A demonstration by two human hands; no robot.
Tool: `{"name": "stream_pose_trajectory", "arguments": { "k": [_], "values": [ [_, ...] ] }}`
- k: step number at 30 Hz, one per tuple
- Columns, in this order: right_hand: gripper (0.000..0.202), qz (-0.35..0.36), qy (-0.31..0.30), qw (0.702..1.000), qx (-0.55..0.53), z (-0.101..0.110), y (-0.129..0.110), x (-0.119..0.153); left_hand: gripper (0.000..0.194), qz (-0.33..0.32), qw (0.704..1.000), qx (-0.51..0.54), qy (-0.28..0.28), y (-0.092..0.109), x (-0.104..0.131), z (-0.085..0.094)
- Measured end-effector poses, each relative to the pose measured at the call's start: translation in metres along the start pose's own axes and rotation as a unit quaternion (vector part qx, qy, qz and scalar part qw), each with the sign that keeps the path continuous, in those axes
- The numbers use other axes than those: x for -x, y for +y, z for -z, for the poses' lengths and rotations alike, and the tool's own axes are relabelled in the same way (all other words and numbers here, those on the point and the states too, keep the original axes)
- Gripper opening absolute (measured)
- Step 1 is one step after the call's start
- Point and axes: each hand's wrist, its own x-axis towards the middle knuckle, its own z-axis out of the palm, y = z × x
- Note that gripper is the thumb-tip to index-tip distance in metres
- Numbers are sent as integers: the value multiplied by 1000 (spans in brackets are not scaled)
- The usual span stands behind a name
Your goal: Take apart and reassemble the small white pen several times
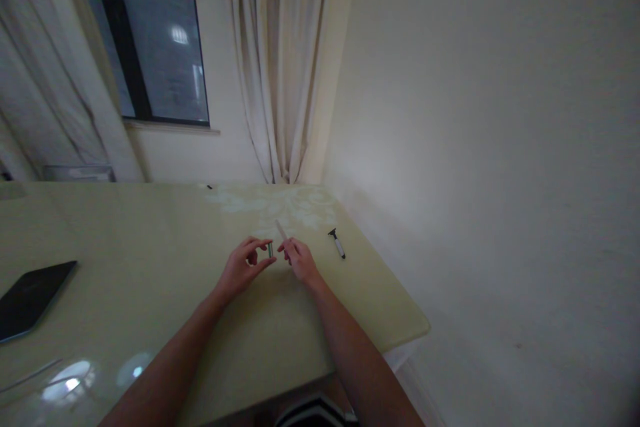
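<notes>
My left hand (pixel 246 263) pinches a small green cylinder (pixel 271 250), battery-like in shape, between thumb and fingertips. It is held upright above the table. Just to its right, my right hand (pixel 299 259) is closed on a thin pale strip (pixel 281 230) that points away and slightly left. The strip's near end is hidden in the fingers, and its exact kind is too blurred to tell. The two hands are close together but apart. Right of my right hand, a razor (pixel 337 244) with a black head and a light handle lies on the table.
The glossy pale table (pixel 150 240) ends at a wall (pixel 475 147) on the right. A dark flat tablet-like object (pixel 35 300) lies at left, with a thin cable (pixel 31 375) nearer me. A tiny black item (pixel 209 187) sits at the far edge. Curtains (pixel 280 67) hang behind.
</notes>
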Motion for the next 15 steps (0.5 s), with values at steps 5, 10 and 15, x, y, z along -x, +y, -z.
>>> {"name": "stream_pose_trajectory", "arguments": {
  "k": [5,10,15],
  "values": [
    [73,28,-15,995,99,13,-3,1,45,26,998,4,50,-5,-3,12],
    [73,11,-14,980,197,16,0,3,44,19,998,11,52,-3,-4,15],
    [70,39,-15,974,223,14,-1,4,46,20,998,20,54,-2,-4,13]
  ]
}}
